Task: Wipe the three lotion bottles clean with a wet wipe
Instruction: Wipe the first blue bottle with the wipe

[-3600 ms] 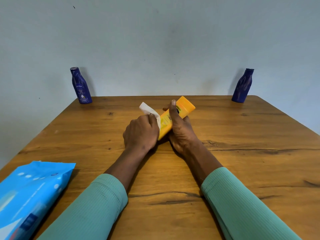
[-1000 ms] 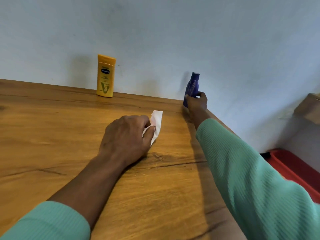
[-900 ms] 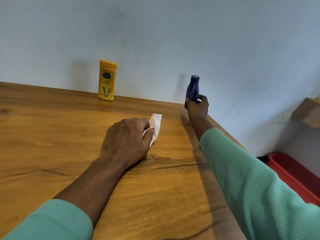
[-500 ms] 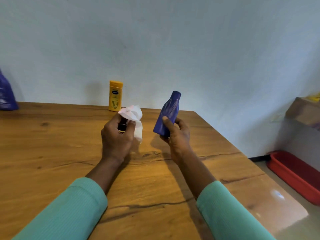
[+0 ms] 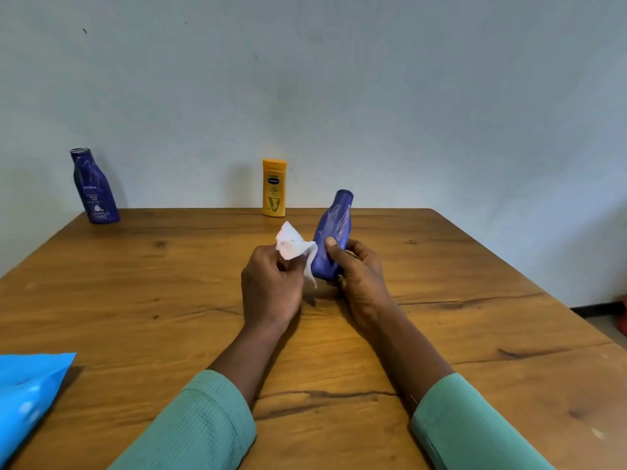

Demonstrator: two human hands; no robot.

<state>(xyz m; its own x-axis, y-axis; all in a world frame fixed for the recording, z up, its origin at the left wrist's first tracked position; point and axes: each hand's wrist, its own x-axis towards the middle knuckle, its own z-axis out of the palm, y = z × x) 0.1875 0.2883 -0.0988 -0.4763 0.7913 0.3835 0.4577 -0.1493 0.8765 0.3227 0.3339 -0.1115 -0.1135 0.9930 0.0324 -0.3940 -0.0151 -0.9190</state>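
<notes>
**Item:** dark blue plastic lotion bottle (image 5: 334,232), tilted, held above the middle of the brown wooden table (image 5: 475,283); right hand (image 5: 359,279) grips its lower body.

**With it:** crumpled white wet wipe (image 5: 293,247), pinched in the left hand (image 5: 271,290), touching the bottle's left flank.

**Method advised:** flatten the wipe, stroke from base to cap, and turn the bottle between strokes.

**Surroundings:**
- Yellow flat lotion bottle (image 5: 274,188), upright at the far edge.
- Labelled dark blue lotion bottle (image 5: 94,188), upright at the far edge.
- Bright blue wipes pack (image 5: 30,391), near left.

Nothing appears to stand in the way.

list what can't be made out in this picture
Head view only.
Hidden: lower part of the held blue bottle, behind the right hand and the wipe; fingertips of the left hand, behind the wipe.
Cut off: the blue wipe pack, by the left edge; its print is blurred.
Too small: fine print on the yellow bottle.
</notes>
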